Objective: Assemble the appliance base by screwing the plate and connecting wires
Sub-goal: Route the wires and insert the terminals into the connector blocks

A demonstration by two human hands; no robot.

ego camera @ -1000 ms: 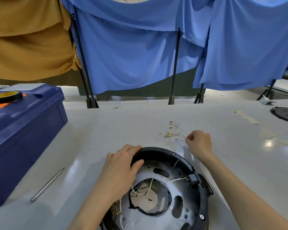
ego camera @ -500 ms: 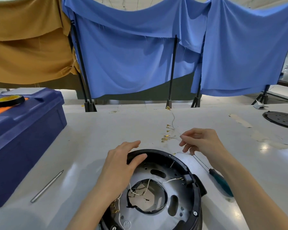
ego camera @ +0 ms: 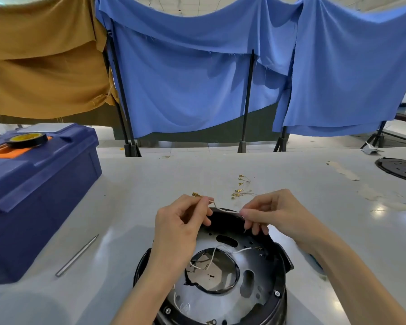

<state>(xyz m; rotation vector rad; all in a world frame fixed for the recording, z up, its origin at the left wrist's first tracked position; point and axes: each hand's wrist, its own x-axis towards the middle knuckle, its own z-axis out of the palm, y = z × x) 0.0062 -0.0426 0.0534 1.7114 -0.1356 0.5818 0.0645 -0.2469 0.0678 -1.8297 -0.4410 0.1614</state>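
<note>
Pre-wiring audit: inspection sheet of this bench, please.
Surface: white table, beige patches at right.
Job's things: round black appliance base, grey metal plate inside.
Clutter: thin metal rod; blue plastic toolbox carrying black tape roll; black perforated disc.
Hands: left hand and right hand pinch one white brass-tipped wire.
Cables: spare brass-tipped wires on table; white leads inside base.
Surroundings: blue cloths, mustard cloth on black stands.

Only the person's arms show. The left hand (ego camera: 181, 222) and its forearm rise from the bottom middle of the frame, the right hand (ego camera: 275, 211) and its forearm from the lower right corner. Both forearms are bare to the frame's edge, with slim fingers.
</note>
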